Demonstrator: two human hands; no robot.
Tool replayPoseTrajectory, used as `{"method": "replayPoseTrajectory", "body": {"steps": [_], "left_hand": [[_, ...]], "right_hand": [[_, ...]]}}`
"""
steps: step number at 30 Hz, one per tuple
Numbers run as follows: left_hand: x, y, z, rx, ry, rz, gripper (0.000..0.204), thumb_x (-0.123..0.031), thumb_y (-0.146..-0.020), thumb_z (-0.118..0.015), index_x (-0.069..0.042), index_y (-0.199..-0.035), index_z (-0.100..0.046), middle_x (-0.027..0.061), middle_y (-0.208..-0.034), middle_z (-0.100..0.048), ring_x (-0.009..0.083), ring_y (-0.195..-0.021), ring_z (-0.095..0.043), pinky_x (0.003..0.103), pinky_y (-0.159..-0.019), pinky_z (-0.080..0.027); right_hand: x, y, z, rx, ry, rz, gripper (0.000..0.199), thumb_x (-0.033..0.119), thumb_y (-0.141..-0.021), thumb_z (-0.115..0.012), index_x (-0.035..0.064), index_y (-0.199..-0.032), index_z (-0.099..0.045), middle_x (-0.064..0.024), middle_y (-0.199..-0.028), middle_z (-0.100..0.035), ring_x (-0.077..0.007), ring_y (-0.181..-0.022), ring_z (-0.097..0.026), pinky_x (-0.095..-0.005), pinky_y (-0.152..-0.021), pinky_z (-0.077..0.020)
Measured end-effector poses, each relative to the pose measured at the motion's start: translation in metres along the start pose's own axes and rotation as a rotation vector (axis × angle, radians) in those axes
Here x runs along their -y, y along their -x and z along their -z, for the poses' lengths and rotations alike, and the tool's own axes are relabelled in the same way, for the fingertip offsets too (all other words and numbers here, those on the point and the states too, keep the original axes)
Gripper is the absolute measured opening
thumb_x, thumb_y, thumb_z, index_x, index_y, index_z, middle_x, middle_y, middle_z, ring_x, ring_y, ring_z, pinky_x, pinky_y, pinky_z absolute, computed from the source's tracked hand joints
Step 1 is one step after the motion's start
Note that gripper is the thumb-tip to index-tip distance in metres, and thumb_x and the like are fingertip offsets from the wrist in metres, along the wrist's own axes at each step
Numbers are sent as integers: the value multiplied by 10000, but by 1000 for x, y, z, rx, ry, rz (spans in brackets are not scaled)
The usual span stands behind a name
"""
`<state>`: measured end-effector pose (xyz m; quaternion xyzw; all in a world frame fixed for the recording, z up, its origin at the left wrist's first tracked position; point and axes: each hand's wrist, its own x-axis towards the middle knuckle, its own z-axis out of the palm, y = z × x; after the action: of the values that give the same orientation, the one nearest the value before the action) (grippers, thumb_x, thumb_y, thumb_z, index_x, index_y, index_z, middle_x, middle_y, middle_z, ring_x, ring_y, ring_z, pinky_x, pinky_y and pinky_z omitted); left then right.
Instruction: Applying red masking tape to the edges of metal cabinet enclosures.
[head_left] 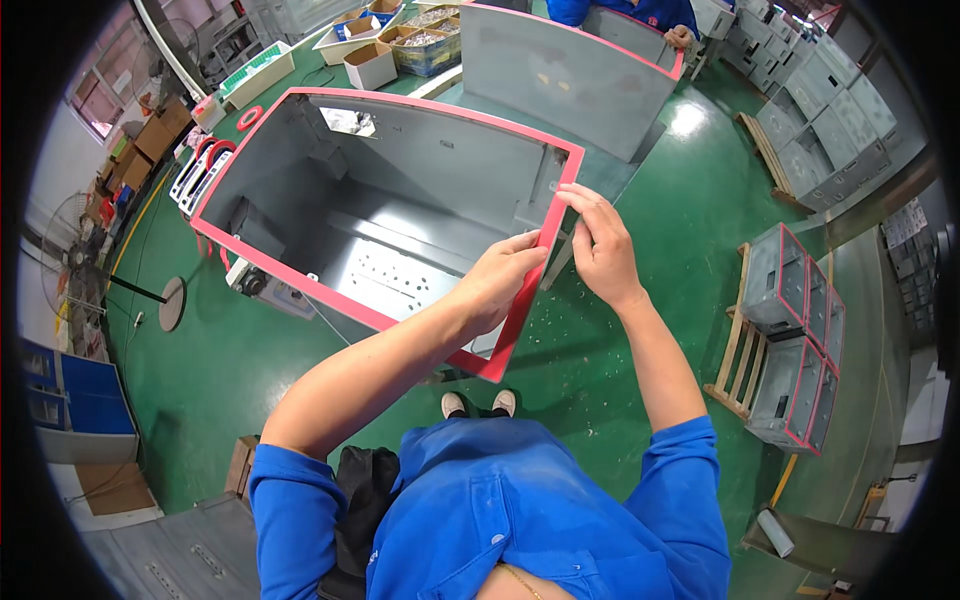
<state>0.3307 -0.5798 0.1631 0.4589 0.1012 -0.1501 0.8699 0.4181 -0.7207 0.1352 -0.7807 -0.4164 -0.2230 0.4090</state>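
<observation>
A large grey metal cabinet (440,180) stands in front of me, its open side facing up. Red tape (400,106) runs around its rim. My left hand (497,280) is closed on the taped right-hand side, with thumb and forefinger at the tape and the other fingers partly hidden. Just beyond it, my right hand (604,245) reaches in from outside. Its fingertips touch the rim near the far right corner, and its thumb is held apart from them. Punched holes show in the cabinet's bright floor (385,280).
Behind stands another grey metal box (560,75) with a red edge, beside a person's hand (680,37). A red tape roll (250,118) lies at the far left. Grey cabinets sit on a wooden pallet (738,350) to the right. A fan's round base (172,303) stands left.
</observation>
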Motion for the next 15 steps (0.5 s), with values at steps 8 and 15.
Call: {"method": "replayPoseTrajectory", "body": {"steps": [8,15], "left_hand": [[4,-6,8,44,-53,1,432,-78,-891,-365,66,-1283,-256,169,-1195,-435,177,-1033,-497,277,-878,-423],[7,4,6,-119,-358,-146,464,-135,-881,-412,42,-1290,-281,189,-1277,-381,228,-1164,-400,289,-954,-321]], "right_hand": [[8,2,2,130,205,165,441,-57,-670,-474,25,-1102,-507,-115,-1146,-514,-265,-1108,-458,-381,-937,-343],[7,17,-5,187,381,270,475,-17,-687,-483,26,-1160,-480,-117,-1218,-473,-246,-1151,-430,-385,-955,-320]]}}
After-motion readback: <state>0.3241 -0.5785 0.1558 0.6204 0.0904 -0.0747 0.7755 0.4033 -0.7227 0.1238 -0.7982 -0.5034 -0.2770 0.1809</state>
